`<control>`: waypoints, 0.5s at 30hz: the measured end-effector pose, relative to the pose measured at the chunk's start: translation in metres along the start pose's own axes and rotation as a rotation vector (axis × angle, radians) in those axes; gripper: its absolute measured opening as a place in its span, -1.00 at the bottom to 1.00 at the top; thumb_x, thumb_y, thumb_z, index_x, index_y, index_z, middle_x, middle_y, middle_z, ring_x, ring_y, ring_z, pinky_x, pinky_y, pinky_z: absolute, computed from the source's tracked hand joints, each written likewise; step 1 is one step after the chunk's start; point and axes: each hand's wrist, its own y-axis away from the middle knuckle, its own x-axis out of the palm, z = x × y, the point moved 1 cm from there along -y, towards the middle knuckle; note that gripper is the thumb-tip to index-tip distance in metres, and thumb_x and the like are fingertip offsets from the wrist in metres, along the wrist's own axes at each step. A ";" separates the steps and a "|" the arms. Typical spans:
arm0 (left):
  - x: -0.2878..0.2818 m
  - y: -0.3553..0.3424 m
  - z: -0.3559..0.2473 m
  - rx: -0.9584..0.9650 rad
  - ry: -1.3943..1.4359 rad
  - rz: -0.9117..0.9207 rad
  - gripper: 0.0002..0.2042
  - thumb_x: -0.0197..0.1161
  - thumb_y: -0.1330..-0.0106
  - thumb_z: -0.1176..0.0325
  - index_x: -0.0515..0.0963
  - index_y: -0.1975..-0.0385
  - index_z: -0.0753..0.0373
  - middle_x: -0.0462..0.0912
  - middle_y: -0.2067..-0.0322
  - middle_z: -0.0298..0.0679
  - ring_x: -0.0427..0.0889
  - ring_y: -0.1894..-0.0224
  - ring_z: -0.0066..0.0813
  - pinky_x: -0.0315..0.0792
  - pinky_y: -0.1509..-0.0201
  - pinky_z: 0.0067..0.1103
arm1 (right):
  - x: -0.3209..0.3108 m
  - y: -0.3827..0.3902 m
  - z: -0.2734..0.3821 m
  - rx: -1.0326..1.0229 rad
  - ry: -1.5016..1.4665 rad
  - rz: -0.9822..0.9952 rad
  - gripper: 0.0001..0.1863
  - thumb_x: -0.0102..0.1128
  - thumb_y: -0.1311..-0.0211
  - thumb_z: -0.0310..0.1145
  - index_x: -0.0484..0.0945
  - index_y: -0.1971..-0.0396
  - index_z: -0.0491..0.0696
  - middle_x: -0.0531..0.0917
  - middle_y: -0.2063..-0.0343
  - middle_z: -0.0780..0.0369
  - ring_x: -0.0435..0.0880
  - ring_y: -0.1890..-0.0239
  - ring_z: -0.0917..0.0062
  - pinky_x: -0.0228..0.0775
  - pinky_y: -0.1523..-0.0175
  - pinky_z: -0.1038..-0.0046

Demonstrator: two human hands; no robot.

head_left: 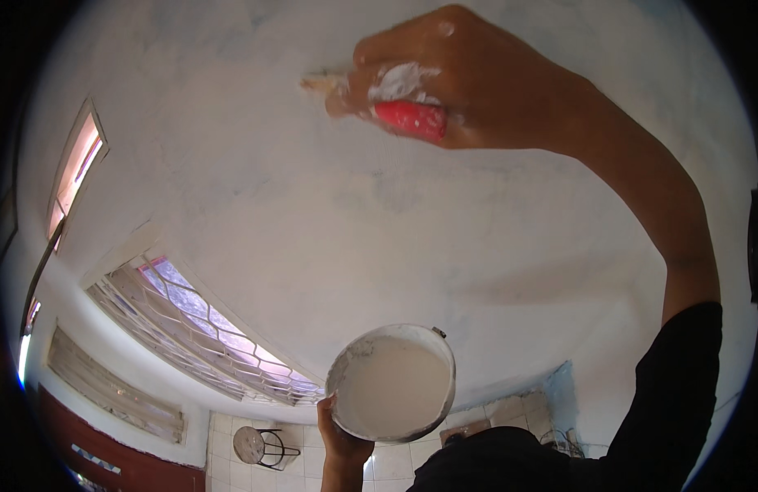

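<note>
My right hand, smeared with white on its fingers, is raised high with the arm stretched out. It is closed round a paintbrush with a red handle. Pale bristles stick out past the fingers on the left, at the white, patchy wall; whether they touch it I cannot tell. Lower down, my left hand grips the left side of a round metal pot. White paint fills much of the pot, and its inner side is splashed.
A window with a white metal grille lies to the left of the pot. Farther left is a narrow window with a dark pipe or cable near it. Below stand a round stool on the tiled floor and a dark red door.
</note>
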 end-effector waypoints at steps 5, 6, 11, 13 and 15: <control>0.008 -0.006 -0.007 -0.219 0.443 -0.088 -0.45 -0.18 -0.17 0.00 0.29 -0.06 0.25 0.41 0.02 -0.18 0.38 -0.05 -0.30 0.29 -0.08 -0.39 | 0.037 0.031 0.036 -0.254 0.277 0.028 -0.86 0.19 0.05 -0.38 0.56 0.50 -0.14 0.52 0.61 0.22 0.59 0.44 0.43 0.47 0.40 0.53; 0.009 -0.005 -0.005 -0.200 0.445 -0.079 -0.46 -0.18 -0.17 0.00 0.30 -0.06 0.25 0.41 0.02 -0.18 0.38 -0.05 -0.30 0.29 -0.08 -0.39 | 0.048 0.047 0.049 -0.311 0.389 0.144 -0.86 0.19 0.06 -0.41 0.56 0.49 -0.16 0.50 0.62 0.22 0.58 0.44 0.43 0.46 0.43 0.57; 0.008 -0.010 0.007 -0.198 0.425 -0.090 -0.46 -0.19 -0.17 0.00 0.31 -0.05 0.25 0.42 0.02 -0.18 0.38 -0.06 -0.30 0.31 -0.07 -0.38 | 0.074 0.091 0.093 -0.442 0.390 0.422 -0.83 0.20 0.04 -0.40 0.56 0.51 -0.22 0.51 0.61 0.19 0.58 0.41 0.41 0.47 0.47 0.62; 0.009 -0.009 0.007 -0.228 0.411 -0.093 -0.45 -0.20 -0.18 -0.01 0.31 -0.05 0.25 0.42 0.02 -0.18 0.38 -0.06 -0.30 0.31 -0.06 -0.37 | 0.071 0.089 0.092 -0.399 0.293 0.480 -0.84 0.18 0.01 -0.40 0.56 0.50 -0.21 0.53 0.59 0.18 0.58 0.41 0.42 0.47 0.47 0.63; 0.013 -0.009 0.003 -0.183 0.425 -0.079 -0.46 -0.20 -0.18 -0.01 0.31 -0.04 0.25 0.42 0.03 -0.18 0.38 -0.05 -0.31 0.31 -0.06 -0.38 | 0.066 0.077 0.085 -0.298 0.057 0.481 -0.81 0.16 -0.03 -0.35 0.57 0.53 -0.19 0.56 0.59 0.17 0.59 0.49 0.45 0.46 0.51 0.58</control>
